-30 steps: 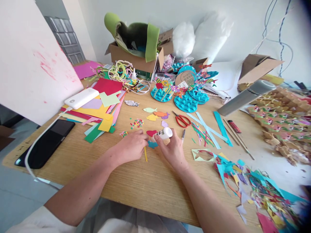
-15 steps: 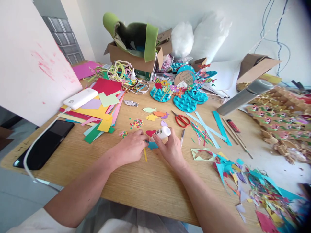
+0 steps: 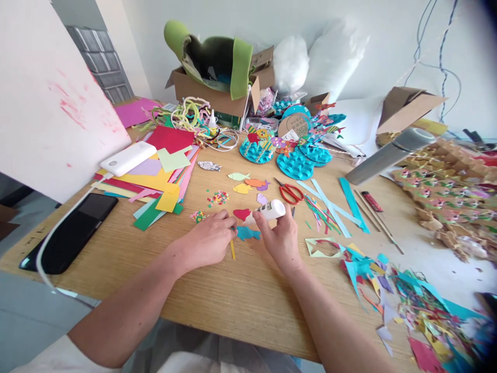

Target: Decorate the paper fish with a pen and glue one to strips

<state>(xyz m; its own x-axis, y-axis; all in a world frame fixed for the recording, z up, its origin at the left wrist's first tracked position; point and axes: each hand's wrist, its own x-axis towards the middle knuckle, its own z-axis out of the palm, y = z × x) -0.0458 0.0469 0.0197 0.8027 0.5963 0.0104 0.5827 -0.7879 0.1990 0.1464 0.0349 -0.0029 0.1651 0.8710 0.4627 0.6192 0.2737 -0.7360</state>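
Note:
My right hand (image 3: 282,237) is wrapped round a white glue bottle (image 3: 275,209), tilted with its narrow end pointing left. That end is just above a blue paper fish (image 3: 248,233) lying on the table. At the fish's left end, my left hand (image 3: 212,234) has its fingers closed on the edge; the fingertips are partly hidden. A red paper fish (image 3: 241,214) lies just beyond the blue one. Under my left fingers a thin yellow paper strip (image 3: 233,249) sticks out. Small piles of coloured paper bits (image 3: 218,197) are beyond my left hand.
Cut paper fish (image 3: 243,188) and red-handled scissors (image 3: 291,193) lie ahead. Coloured paper sheets (image 3: 171,140), a power bank (image 3: 128,157) and a phone (image 3: 73,233) are at left. Paper scraps (image 3: 411,295), strips (image 3: 330,204) and a grey flask (image 3: 390,155) occupy the right.
My right hand has moved a little to the right with the glue bottle, which now tilts flatter. More of the blue fish shows. My left hand has barely moved.

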